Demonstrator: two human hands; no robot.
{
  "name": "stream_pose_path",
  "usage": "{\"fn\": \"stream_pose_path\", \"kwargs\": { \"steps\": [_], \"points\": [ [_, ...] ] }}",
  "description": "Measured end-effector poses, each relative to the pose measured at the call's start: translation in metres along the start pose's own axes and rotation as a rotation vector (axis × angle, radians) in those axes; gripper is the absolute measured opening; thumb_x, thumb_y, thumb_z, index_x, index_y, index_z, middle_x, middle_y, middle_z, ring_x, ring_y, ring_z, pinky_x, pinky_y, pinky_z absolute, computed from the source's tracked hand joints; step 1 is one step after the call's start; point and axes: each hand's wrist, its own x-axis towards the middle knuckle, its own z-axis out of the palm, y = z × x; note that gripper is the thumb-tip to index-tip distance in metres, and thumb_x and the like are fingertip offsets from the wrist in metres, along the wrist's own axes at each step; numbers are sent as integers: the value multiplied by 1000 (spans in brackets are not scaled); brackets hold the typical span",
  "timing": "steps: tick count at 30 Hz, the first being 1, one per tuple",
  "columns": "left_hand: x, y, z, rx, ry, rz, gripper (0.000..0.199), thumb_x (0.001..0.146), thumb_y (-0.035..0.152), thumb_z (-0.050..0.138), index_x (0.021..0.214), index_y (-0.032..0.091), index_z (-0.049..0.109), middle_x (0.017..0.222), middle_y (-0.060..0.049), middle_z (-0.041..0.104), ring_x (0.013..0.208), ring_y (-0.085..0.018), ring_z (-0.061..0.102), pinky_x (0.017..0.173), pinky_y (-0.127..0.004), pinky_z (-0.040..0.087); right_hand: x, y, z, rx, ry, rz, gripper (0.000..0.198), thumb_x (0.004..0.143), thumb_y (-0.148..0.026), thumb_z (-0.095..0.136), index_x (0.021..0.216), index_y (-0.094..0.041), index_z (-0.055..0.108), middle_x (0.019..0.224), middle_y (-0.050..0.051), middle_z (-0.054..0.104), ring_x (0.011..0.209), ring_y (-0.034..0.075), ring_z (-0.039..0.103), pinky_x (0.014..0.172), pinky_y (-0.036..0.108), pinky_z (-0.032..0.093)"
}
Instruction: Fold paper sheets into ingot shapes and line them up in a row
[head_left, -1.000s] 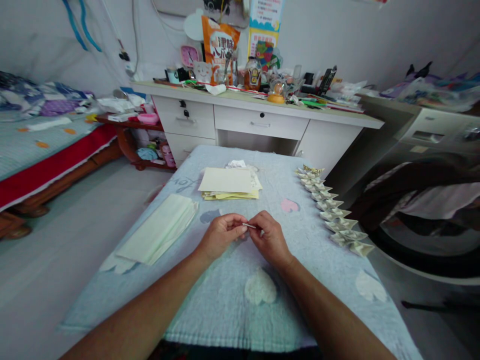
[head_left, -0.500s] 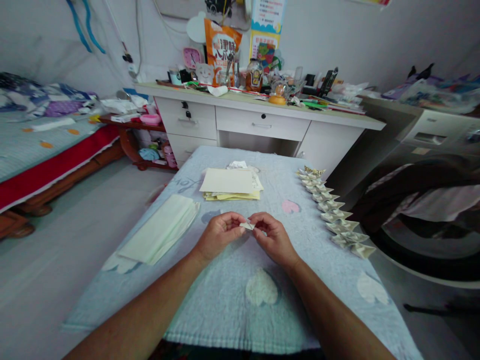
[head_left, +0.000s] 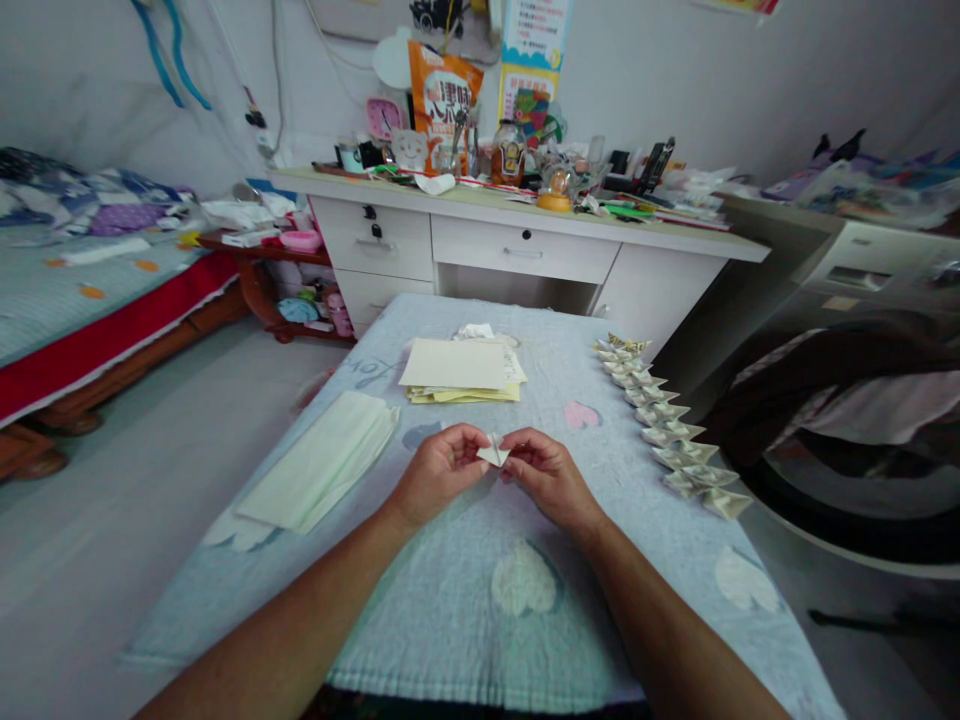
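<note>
Between my hands, above the middle of the cloth-covered table (head_left: 600, 600), is a small folded piece of white paper (head_left: 493, 453) with a pointed lower edge and a raised crease. My left hand (head_left: 442, 468) pinches its left side between thumb and fingers. On the right side my right hand (head_left: 547, 470) pinches it the same way. A stack of cream and yellow paper (head_left: 454, 365) lies beyond my hands. Pale green sheets (head_left: 322, 460) rest to the left. Along the table's right edge runs a row of folded paper pieces (head_left: 671, 432), nested one behind another.
A white desk (head_left: 525, 245) crowded with jars, a snack bag (head_left: 444, 100) and other items stands beyond the table. To the left are a bed (head_left: 90, 290) and a small wooden stand (head_left: 259, 280). A front-loading washing machine (head_left: 847, 270) is at the right.
The folded paper has tilted and spread, so more of its white surface and lower point now shows. Both hands stay in nearly the same place, still pinching it.
</note>
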Motion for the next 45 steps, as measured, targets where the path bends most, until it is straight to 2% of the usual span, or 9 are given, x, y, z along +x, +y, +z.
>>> {"fn": "stream_pose_path", "kwargs": {
  "steps": [9,14,21,28,34,45],
  "points": [
    [-1,-5,-1,235,61,77,17,71,23,72,83,16,63,79,-2,65,74,-14,60,73,-25,47,1,2,0,-53,13,-79,18,77,-36,71,84,-20,65,80,1,62,75,14,56,71,26,44],
    [-2,-9,-3,334,70,135,15,75,29,71,80,16,65,77,-2,65,75,-15,60,73,-25,47,1,0,0,-56,28,-86,21,77,-39,71,78,-19,65,78,1,62,74,14,56,71,26,44],
    [-3,-1,-2,408,35,205,10,80,27,66,78,17,67,82,-4,67,78,-16,61,75,-26,47,2,1,0,-55,36,-86,20,77,-38,71,78,-19,64,77,1,61,73,14,55,71,27,44],
    [-2,1,-2,454,46,256,7,80,23,65,77,19,69,83,-5,68,82,-18,62,78,-27,48,2,6,-1,-213,26,-141,14,81,-32,67,87,-21,62,82,1,57,74,13,53,69,25,43],
    [-3,0,-1,494,45,277,7,81,24,64,76,19,69,83,-5,68,82,-18,63,78,-28,48,2,5,-1,-328,42,-187,7,83,-28,63,84,-21,63,82,1,56,74,14,53,69,26,42],
    [-3,1,2,562,43,290,8,82,22,63,75,19,68,81,-4,68,79,-17,63,76,-27,48,1,-1,2,-465,8,-256,9,89,-23,55,81,-21,59,81,1,55,77,14,53,73,26,40]
  ]
}}
